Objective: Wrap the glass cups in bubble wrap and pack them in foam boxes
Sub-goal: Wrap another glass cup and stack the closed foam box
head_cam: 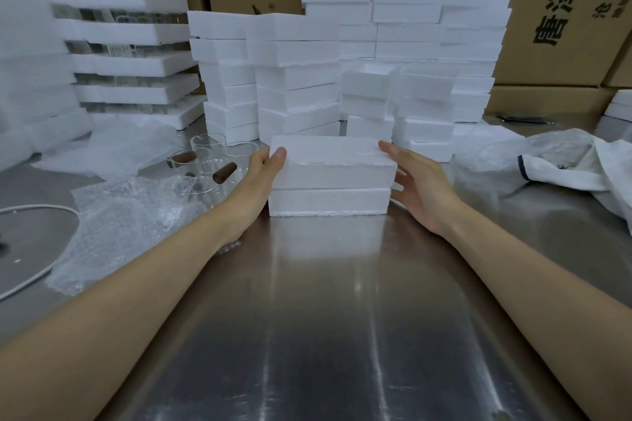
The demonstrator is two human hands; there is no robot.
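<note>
A closed white foam box (331,178), lid on base, stands on the steel table (325,318) in front of me. My left hand (260,181) grips its left end, thumb on the lid's top edge. Against the right end rests my right hand (415,181), with its thumb on the lid's top corner and the fingers spread along the side. Left of the box stand several clear glass cups (212,161) with brown wooden handles. Crumpled bubble wrap (126,215) lies at the near left.
Tall stacks of foam boxes (342,55) rise just behind the held box. More foam trays with glassware are piled at the far left (126,31). Cardboard cartons (564,10) line the back. A white bag (581,164) lies right; a white cable (41,208) curves at left.
</note>
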